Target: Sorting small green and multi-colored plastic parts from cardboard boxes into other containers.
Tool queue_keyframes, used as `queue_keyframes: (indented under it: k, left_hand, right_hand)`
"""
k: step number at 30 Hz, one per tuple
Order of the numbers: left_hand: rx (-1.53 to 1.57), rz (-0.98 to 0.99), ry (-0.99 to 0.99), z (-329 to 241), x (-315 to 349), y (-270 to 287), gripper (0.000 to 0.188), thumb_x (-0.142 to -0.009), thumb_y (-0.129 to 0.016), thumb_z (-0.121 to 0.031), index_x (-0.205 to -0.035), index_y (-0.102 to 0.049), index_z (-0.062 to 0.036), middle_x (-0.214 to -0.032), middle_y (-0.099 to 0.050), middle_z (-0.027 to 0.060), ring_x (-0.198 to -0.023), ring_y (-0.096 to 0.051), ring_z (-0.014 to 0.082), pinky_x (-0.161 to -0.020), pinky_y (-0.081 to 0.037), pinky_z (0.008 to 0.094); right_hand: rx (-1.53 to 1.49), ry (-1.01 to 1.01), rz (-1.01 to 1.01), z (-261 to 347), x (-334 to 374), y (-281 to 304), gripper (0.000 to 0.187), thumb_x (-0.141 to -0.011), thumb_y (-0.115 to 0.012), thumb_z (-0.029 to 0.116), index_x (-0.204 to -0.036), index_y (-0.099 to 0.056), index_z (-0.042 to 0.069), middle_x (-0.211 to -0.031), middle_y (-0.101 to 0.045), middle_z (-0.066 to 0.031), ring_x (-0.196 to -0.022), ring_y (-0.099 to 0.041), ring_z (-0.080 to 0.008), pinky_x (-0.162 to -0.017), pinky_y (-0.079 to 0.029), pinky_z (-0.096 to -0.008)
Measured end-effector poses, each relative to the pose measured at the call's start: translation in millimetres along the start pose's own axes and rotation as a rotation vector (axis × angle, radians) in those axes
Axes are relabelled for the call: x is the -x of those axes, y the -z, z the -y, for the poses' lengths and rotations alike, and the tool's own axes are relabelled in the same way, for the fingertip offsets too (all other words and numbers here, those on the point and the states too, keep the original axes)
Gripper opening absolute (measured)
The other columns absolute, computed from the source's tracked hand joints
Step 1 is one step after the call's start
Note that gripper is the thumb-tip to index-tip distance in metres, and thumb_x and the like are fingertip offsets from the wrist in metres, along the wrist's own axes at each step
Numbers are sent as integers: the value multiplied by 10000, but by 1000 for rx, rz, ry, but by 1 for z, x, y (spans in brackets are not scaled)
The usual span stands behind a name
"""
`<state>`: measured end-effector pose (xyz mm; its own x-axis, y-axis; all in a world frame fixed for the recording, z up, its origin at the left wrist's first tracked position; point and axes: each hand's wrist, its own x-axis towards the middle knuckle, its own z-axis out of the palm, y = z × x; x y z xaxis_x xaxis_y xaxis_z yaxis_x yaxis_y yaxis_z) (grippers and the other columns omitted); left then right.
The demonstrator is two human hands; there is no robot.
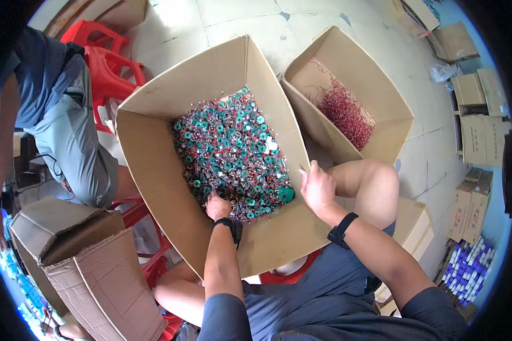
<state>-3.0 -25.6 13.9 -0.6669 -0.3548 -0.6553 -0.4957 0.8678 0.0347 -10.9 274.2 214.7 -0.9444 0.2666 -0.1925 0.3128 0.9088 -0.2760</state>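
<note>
A large open cardboard box (159, 165) stands tilted in front of my lap. Spread over its bottom are many small round electronic parts (233, 142), green and silver, with thin red wires among them. My left hand (217, 206) reaches down into the near part of this pile, its fingertips hidden among the parts. On the box's right wall my right hand (320, 186) is closed over the edge, thumb up. A green rectangular piece (285, 195) and a white piece (271, 145) lie on the pile.
A second cardboard box (381, 122) with red wire pieces (347, 113) stands at the far right. Red plastic stools (111, 71) and a seated person (68, 131) are at the left. A folded-over carton (102, 278) sits near left; stacked cartons (480, 139) line the right wall.
</note>
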Motion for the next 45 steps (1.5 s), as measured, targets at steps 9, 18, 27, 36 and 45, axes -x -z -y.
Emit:
queue_keyframes:
  k: [9,18,27,36,45]
  left_hand:
    - [251,-171,-412,16,-18,-19,389,-769,-649,-47,-1135,-706,-166,-1443,-536,71,-1244,-451,404,-1087,-390,457]
    - [309,-323,-346,10,-26,-29,276,-774,-648,-24,-1041,-712,5,-1220,-664,153,-1036,-661,302,-986,-485,425]
    - [457,-294,-121,7,-29,-27,231,-772,-743,-30,-998,-708,1,-940,-726,120,-827,-698,246,-794,-553,348]
    - [576,-99,-167,0,-53,-32,256,-794,-778,-174,-1030,-741,-81,-934,-746,105,-829,-713,249,-796,-566,362]
    - [435,-321,-153,12,-47,-10,170,-807,-722,-129,-963,-765,-78,-861,-740,150,-796,-718,298,-769,-574,393]
  right_hand:
    - [-1,10,-25,1,1,-2,287,-948,-607,263,-1014,-529,-6,-815,-664,-215,-711,-663,-429,-619,-522,-532]
    - [-15,-7,-13,0,2,-1,262,-961,-593,269,-974,-491,28,-844,-664,-201,-739,-667,-427,-623,-518,-543]
    - [4,-28,15,-4,1,0,262,-962,-590,265,-982,-494,22,-856,-664,-208,-749,-667,-429,-635,-517,-548]
    - [-3,31,-54,-7,3,-3,264,-945,-619,245,-955,-511,4,-770,-638,-213,-678,-639,-446,-593,-493,-548]
    - [-8,7,9,6,6,-3,254,-967,-579,256,-1011,-512,15,-857,-661,-205,-746,-663,-429,-641,-511,-551]
